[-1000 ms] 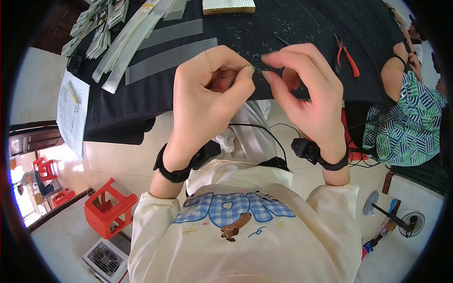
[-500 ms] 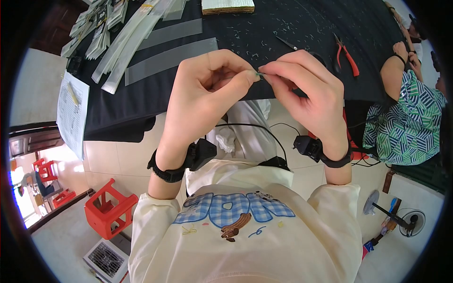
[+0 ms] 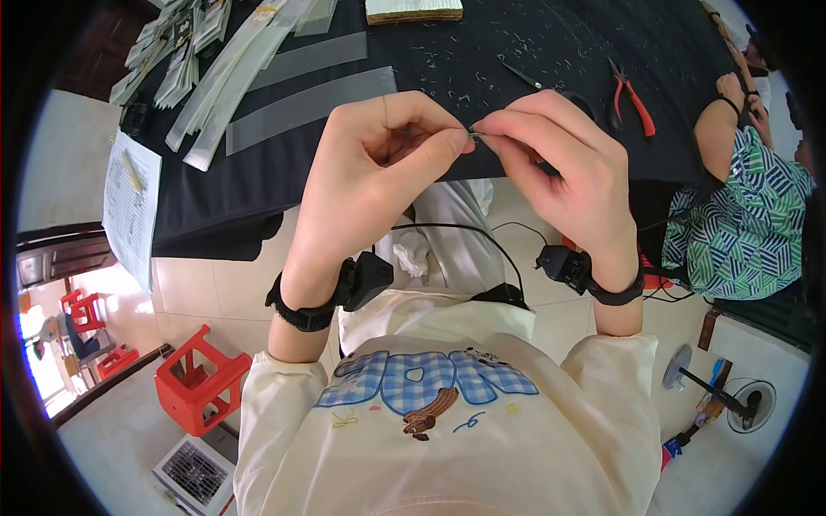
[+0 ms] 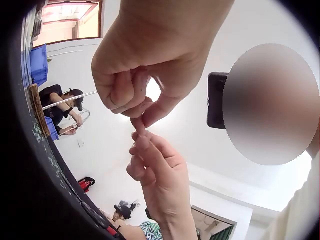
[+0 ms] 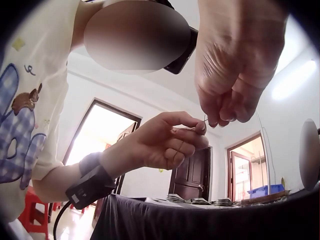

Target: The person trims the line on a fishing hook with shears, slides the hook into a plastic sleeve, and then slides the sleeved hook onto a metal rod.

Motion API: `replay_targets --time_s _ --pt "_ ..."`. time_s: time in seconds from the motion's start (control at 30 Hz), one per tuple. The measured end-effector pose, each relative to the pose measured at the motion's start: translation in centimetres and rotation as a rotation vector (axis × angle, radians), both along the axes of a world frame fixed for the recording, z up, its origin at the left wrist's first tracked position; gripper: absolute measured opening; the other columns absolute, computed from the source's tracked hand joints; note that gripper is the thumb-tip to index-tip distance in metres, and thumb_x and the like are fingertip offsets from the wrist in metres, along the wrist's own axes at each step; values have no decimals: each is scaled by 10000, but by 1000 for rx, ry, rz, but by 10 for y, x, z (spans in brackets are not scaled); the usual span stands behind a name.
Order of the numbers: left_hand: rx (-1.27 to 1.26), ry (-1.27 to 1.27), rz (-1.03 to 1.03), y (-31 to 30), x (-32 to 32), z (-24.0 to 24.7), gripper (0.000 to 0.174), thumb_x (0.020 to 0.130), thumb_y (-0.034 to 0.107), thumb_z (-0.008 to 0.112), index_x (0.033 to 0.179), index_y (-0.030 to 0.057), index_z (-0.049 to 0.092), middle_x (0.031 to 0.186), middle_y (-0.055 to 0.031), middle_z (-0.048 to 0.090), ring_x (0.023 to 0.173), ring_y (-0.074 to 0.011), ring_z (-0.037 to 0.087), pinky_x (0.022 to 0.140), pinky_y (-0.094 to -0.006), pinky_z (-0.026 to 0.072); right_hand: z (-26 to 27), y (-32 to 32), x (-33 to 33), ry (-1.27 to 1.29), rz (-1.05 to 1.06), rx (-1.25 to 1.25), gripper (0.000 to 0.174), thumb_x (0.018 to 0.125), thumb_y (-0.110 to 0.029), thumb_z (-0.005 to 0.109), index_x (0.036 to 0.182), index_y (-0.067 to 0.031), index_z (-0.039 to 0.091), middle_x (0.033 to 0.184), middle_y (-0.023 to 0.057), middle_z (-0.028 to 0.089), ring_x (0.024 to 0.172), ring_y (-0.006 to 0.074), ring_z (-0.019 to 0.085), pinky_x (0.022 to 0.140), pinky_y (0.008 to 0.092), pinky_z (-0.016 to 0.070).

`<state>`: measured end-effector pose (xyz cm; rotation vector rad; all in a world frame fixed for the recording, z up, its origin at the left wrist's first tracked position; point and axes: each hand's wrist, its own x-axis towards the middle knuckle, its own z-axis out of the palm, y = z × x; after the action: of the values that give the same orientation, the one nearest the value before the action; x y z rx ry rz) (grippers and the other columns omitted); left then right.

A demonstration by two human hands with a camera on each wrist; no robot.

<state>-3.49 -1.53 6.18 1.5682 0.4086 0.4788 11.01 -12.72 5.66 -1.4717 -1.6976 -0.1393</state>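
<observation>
A thin greenish strand (image 3: 474,135), only a short bit of it showing, spans the fingertips of both hands above the table's front edge in the head view. My left hand (image 3: 379,168) pinches it between thumb and index finger, the other fingers curled under. From the opposite side my right hand (image 3: 568,159) pinches it with thumb and index fingertips. The right wrist view shows the fingertips of the left hand (image 5: 162,142) and right hand (image 5: 237,75) almost meeting around it. Most of the strand is hidden by the fingers.
On the black tablecloth (image 3: 215,198) lie clear plastic strips (image 3: 310,107), red-handled pliers (image 3: 635,103), dark scissors (image 3: 522,76) and scattered clippings. A pale-topped block (image 3: 413,10) sits at the back. Paper (image 3: 133,215) hangs off the left edge. Another person's arm (image 3: 721,142) is at right.
One second ago my right hand was blurred, its thumb and index finger apart; they have since come together on the strand. My left hand shifted slightly. Over the last half second both hands barely moved.
</observation>
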Motion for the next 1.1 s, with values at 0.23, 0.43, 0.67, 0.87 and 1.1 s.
replay_targets --time_s 0.23,0.43,0.67,0.87,1.1 --pt "10 3 -15 1 1 -2 80 789 41 582 790 -34 609 746 -44 616 707 -66 555 635 -170 397 3 -1 4 -39 23 -41 156 707 12 634 857 -8 596 800 58 535 629 209 558 523 281 464" --pt "-21 -10 -19 0 2 0 84 781 47 587 797 -29 618 738 -41 610 697 -63 550 619 -165 384 4 0 4 -40 35 -30 160 711 16 625 867 -4 592 795 63 524 632 216 556 526 288 458" --pt "-9 -21 -8 0 1 0 69 774 33 583 781 -29 613 728 -34 592 664 -51 516 585 -169 362 4 -2 3 -88 26 -27 180 699 22 629 873 -2 589 794 64 519 630 217 554 528 286 458" --pt "22 -40 -3 -3 -1 2 46 762 6 575 748 -34 593 650 13 519 569 -14 421 501 -161 310 4 -4 -2 -74 16 5 194 688 25 640 873 -12 594 800 59 523 628 210 552 522 279 462" --pt "410 -110 136 -7 6 -5 56 679 -63 575 698 -13 559 589 -2 463 494 -32 405 432 -178 300 -1 -1 0 19 -27 -15 205 720 12 639 919 -21 604 820 69 537 630 208 554 533 279 467"
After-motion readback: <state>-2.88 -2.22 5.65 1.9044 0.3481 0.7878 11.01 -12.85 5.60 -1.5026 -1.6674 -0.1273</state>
